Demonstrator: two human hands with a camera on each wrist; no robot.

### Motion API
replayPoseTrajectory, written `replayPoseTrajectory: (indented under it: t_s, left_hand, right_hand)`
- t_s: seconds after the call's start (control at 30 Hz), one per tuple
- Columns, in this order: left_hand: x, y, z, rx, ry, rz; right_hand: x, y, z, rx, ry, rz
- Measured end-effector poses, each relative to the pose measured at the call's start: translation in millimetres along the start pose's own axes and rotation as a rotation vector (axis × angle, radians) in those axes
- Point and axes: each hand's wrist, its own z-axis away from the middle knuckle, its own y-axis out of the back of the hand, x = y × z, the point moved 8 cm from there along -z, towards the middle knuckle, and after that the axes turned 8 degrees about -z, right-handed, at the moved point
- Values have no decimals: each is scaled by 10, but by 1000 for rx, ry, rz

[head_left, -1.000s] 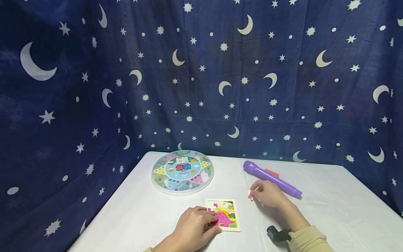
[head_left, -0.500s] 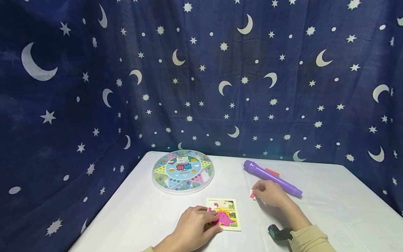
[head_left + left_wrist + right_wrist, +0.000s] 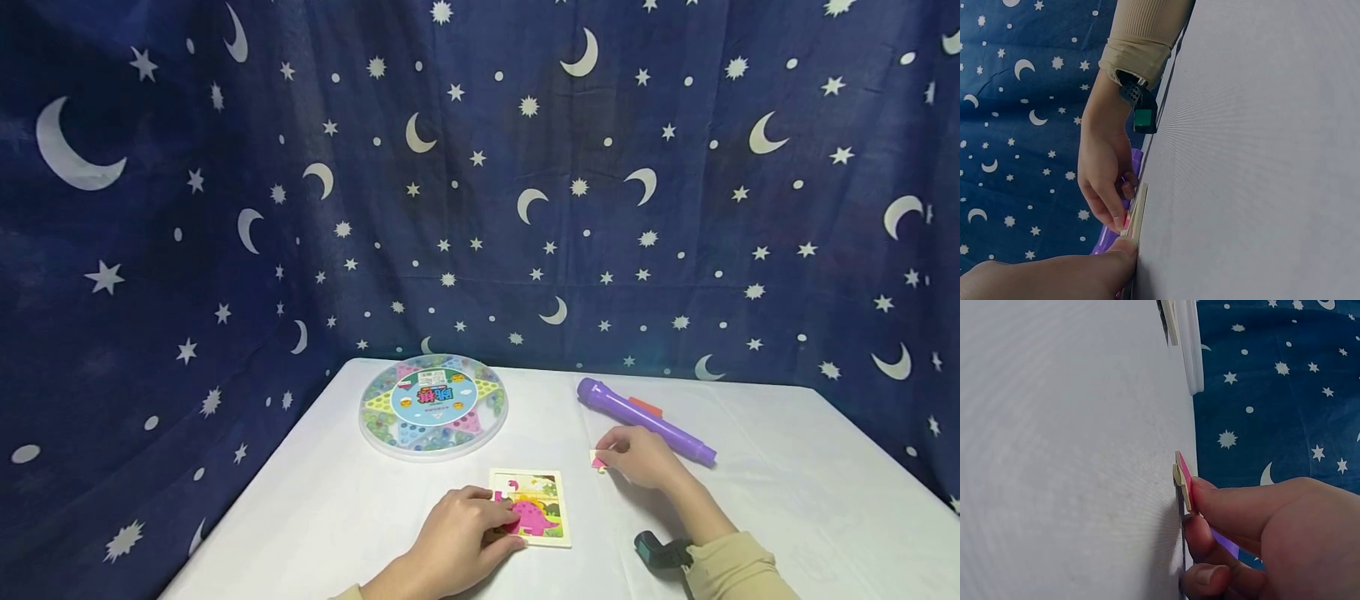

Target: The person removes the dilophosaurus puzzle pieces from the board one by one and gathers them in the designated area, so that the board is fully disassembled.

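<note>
In the head view my left hand (image 3: 468,533) holds the left side of a small square jigsaw puzzle (image 3: 551,510) that shows a pink dinosaur. Its fingers bend over the picture and the thumb lies at the near edge; part of the puzzle is hidden beneath them. My right hand (image 3: 641,460) pinches a pink and cream puzzle piece (image 3: 597,461) to the right of the puzzle. The right wrist view shows this piece (image 3: 1184,478) edge-on, between thumb and fingers, close to the white surface. Low in the left wrist view, my left thumb (image 3: 1124,247) touches the puzzle's edge.
Behind my right hand lies a purple toy microphone (image 3: 647,422) with a red object (image 3: 646,407) next to it. A round Chinese checkers set (image 3: 433,407) with marbles sits back left on the white table (image 3: 337,500). A dark blue star-and-moon curtain (image 3: 480,208) stands behind.
The right hand and its piece shift only slightly, and the left hand stays on the puzzle. The whole head view has moved a little.
</note>
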Motion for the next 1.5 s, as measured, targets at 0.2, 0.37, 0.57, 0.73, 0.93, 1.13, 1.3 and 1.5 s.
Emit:
replayPoseTrajectory:
  t_s: [0.2, 0.37, 0.57, 0.73, 0.93, 1.13, 1.3, 1.5]
  left_hand:
    - [-13, -13, 4, -11, 2, 1]
    - [-7, -1, 7, -14, 3, 6]
    - [23, 16, 5, 7, -19, -37]
    - [77, 0, 13, -31, -68, -108]
    - [121, -30, 16, -61, -115, -146]
    - [114, -65, 20, -101, -101, -143]
    - [128, -50, 30, -98, -115, -133]
    - [167, -15, 31, -58, -149, -135]
  right_hand:
    - [22, -10, -13, -7, 2, -6]
    - [-40, -35, 2, -25, 32, -33]
    - [-40, -34, 3, -23, 13, -22]
    - [-102, -16, 14, -12, 22, -34]
    - [-249, -104, 26, -42, 49, -112]
    - [-466, -246, 57, -95, 168, -117]
    - [-678, -338, 99, -135, 253, -109]
    - [-846, -480, 109, -191, 296, -95]
